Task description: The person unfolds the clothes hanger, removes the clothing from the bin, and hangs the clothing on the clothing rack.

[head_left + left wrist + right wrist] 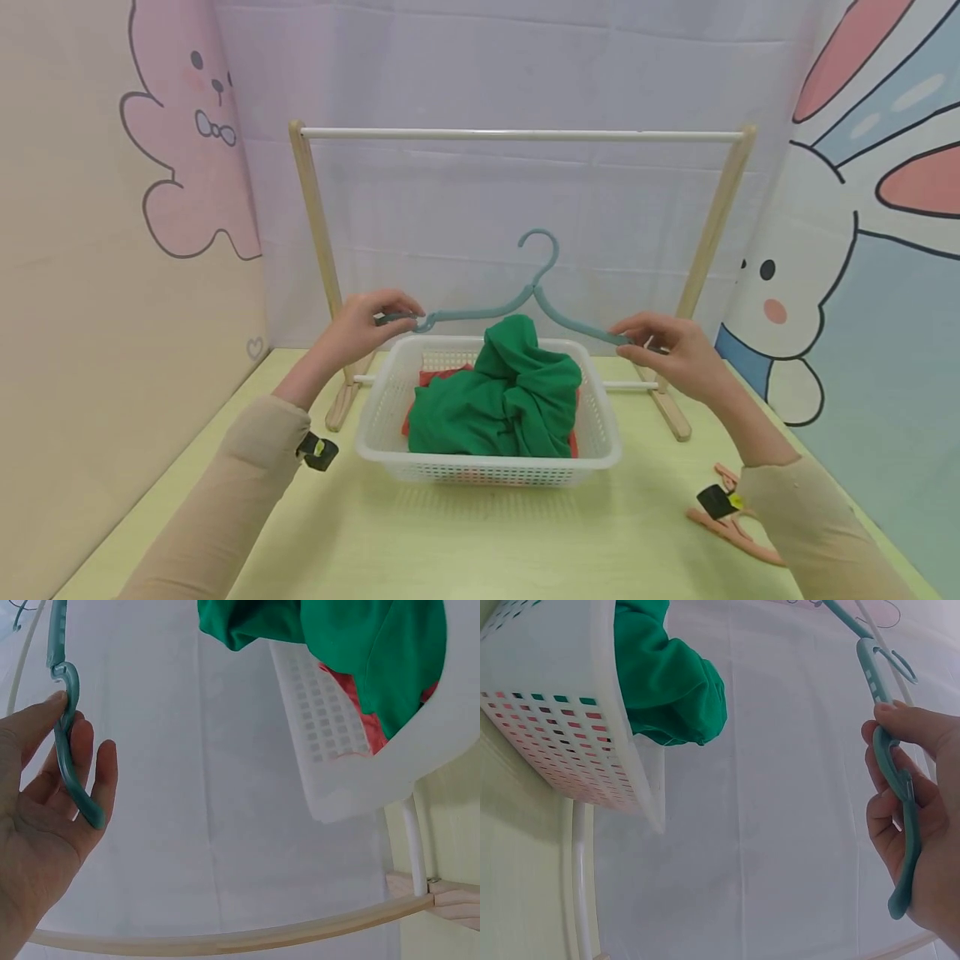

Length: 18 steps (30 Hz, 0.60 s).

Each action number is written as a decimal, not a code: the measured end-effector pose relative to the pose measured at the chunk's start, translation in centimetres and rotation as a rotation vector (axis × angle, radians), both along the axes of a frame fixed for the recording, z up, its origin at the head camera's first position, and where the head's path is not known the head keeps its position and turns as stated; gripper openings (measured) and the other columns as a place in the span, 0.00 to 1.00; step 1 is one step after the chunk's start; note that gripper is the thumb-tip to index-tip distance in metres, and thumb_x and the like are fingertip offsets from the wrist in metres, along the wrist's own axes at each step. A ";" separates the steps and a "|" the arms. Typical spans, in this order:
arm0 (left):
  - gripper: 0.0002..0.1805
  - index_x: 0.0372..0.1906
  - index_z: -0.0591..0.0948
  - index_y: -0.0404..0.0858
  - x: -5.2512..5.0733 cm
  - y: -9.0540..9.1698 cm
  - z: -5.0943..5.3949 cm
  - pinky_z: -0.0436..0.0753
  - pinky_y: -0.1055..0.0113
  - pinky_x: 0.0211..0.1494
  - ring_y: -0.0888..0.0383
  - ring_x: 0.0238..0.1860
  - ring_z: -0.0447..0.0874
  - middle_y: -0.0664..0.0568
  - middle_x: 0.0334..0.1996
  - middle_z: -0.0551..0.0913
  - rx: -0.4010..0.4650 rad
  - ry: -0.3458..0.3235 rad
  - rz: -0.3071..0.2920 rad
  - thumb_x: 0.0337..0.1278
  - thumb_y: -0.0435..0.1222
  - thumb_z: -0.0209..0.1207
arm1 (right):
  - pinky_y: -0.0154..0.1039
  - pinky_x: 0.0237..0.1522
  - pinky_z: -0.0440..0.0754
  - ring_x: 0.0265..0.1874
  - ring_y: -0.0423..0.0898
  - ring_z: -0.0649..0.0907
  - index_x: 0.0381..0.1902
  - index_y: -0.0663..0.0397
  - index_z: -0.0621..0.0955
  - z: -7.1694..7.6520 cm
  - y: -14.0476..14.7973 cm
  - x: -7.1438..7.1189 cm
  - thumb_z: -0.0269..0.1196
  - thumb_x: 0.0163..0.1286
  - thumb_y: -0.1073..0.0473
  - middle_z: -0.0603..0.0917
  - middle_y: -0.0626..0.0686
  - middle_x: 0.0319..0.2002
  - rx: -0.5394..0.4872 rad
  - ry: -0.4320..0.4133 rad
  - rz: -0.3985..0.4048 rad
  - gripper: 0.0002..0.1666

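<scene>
A teal clothes hanger [480, 314] is held up above the back of the basket, its hook pointing upward. My left hand [377, 323] pinches its left end between thumb and fingers, as the left wrist view shows up close. At the other end, my right hand [671, 350] grips the right arm of the hanger [889, 757]. Below it, a green garment [495, 400] lies crumpled in a white plastic basket [487, 468], its top bunched up near the hanger. Red cloth [447, 374] shows from under the green one.
Behind the basket stands a clothes rack with a white rail [517, 134] and wooden legs [322, 225]. Orange folding hangers [738, 537] lie on the yellow-green table [450, 550] at the right, partly hidden by my right sleeve. Printed wall cloths surround the table on three sides.
</scene>
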<state>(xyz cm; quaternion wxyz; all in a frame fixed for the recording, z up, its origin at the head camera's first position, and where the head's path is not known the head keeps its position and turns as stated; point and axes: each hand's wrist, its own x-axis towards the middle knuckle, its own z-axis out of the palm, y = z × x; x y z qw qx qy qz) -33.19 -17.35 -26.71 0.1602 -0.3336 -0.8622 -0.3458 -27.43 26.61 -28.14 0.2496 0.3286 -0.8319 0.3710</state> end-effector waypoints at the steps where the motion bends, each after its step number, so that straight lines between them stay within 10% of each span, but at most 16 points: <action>1: 0.10 0.48 0.85 0.41 0.0 0.0 0.0 0.83 0.52 0.52 0.49 0.49 0.86 0.47 0.48 0.86 -0.003 -0.014 -0.005 0.62 0.34 0.64 | 0.25 0.32 0.77 0.31 0.31 0.79 0.46 0.55 0.85 0.0 0.0 0.0 0.67 0.65 0.64 0.85 0.47 0.34 -0.001 0.002 -0.005 0.11; 18: 0.17 0.56 0.83 0.44 0.1 0.4 -1.0 0.79 0.62 0.44 0.50 0.39 0.81 0.49 0.35 0.82 0.009 -0.134 -0.107 0.63 0.33 0.63 | 0.28 0.34 0.78 0.33 0.33 0.78 0.49 0.52 0.84 -0.1 -1.1 -0.5 0.65 0.65 0.70 0.85 0.50 0.38 0.114 -0.049 0.020 0.15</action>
